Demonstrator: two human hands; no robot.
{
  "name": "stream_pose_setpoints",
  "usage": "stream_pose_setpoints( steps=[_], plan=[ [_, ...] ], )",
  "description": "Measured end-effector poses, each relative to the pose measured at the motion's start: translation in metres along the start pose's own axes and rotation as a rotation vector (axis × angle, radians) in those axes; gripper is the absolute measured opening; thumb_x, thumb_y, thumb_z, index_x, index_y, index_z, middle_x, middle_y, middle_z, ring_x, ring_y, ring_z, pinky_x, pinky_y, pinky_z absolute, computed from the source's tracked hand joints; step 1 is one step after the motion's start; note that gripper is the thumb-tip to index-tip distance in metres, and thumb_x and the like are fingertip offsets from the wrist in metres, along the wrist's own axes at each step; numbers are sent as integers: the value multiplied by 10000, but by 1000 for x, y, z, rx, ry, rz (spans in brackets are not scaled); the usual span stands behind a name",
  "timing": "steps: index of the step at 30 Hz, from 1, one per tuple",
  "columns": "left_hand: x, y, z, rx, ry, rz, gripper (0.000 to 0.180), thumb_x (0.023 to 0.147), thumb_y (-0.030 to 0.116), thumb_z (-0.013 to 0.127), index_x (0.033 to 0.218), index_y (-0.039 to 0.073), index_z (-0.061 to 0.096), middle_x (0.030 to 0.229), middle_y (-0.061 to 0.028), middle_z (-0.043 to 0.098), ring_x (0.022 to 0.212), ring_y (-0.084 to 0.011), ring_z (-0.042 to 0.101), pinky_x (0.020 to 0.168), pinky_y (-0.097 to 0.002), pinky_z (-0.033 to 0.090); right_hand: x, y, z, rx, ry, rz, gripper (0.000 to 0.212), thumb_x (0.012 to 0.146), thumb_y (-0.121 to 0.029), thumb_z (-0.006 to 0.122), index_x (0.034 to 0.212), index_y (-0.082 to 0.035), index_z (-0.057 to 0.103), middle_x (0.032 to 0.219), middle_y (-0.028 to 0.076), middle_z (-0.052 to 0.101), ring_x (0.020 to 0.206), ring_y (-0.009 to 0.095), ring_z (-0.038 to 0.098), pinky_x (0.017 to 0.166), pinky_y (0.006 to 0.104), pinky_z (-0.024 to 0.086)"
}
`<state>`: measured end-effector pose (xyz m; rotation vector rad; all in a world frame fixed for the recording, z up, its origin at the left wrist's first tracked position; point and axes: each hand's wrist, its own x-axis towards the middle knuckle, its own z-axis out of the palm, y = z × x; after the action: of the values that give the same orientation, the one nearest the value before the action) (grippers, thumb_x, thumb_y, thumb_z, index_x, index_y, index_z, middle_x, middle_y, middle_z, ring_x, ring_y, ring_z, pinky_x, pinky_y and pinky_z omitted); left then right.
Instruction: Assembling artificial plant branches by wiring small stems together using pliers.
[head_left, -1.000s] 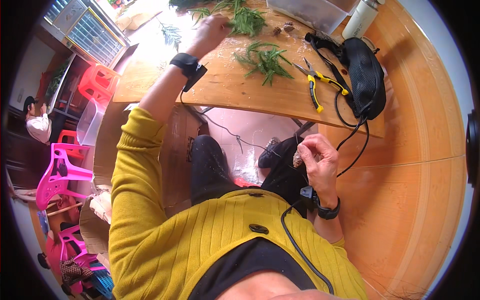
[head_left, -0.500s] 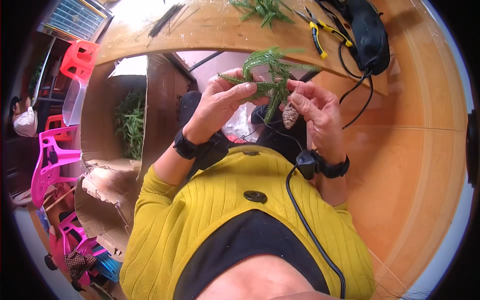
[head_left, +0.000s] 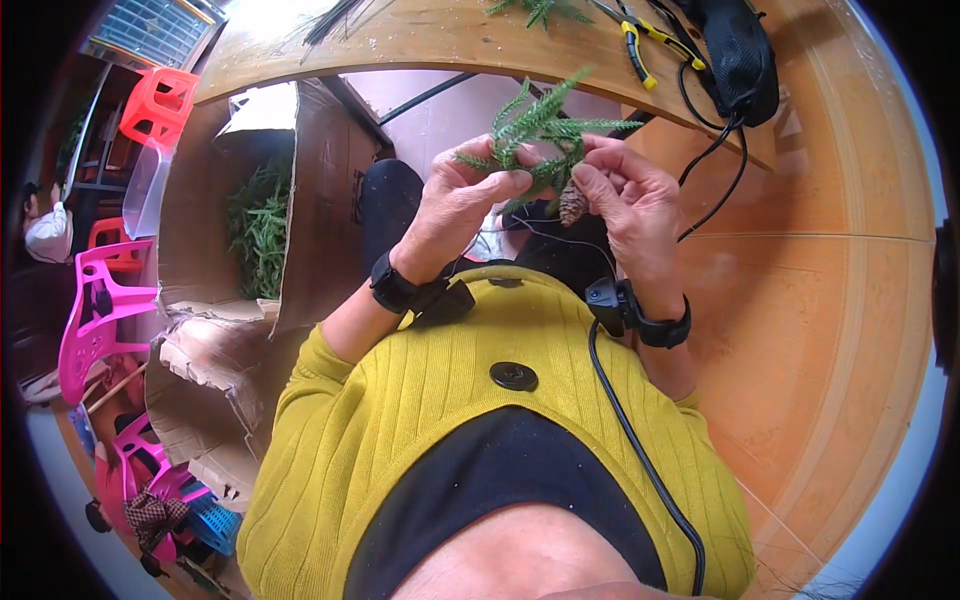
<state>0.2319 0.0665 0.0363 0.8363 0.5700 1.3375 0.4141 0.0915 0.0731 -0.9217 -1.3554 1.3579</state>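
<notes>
My left hand is closed on a green artificial pine sprig, pinching it between thumb and fingers over my lap. A small brown pine cone hangs at the sprig's right side. My right hand is closed too, thumb and forefinger pinching the top of the cone where it meets the greenery. The fingertips hide the exact joint there. Both hands are close together, just short of the table's near edge, and the sprig's tips fan out above them.
Ahead is a wooden table with yellow-black pliers, a black pouch with cables, more greenery and dark wires. On my left stands a cardboard box of green sprigs, with red and pink stools beyond.
The right hand has brought the pine cone closer against the sprig. Both hands shifted slightly, and the sprig has turned so its branches point more upward and right.
</notes>
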Motion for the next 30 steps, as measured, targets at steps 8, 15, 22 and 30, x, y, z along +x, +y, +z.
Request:
stream_pose_setpoints(
  steps=[8,15,22,30],
  plan=[
    [9,9,-4,302,37,-45,265,881,11,584,1143,-26,593,999,-106,662,939,-165,628,857,-296,498,-1,-10,-7,-246,-75,62,72,843,-17,690,905,-2,657,751,-17,622,661,34,548,615,175,458],
    [11,-2,2,47,162,18,187,884,66,640,1054,-13,636,907,-76,678,817,-127,655,784,-254,540,5,-2,-6,-139,-89,145,77,844,-7,682,909,13,647,860,4,606,690,32,546,636,169,457],
    [12,-9,-1,203,271,52,132,874,76,656,972,-10,673,850,-81,695,767,-114,652,747,-252,518,4,-2,2,-335,16,-44,65,836,1,674,883,29,641,1025,51,550,730,44,548,636,172,452],
    [15,-16,-9,318,349,21,118,869,95,670,927,-6,685,817,-78,696,737,-115,655,717,-244,519,10,-17,-3,-604,-99,-12,53,820,6,673,834,27,626,1010,52,543,717,61,545,632,182,449]
  ],
)
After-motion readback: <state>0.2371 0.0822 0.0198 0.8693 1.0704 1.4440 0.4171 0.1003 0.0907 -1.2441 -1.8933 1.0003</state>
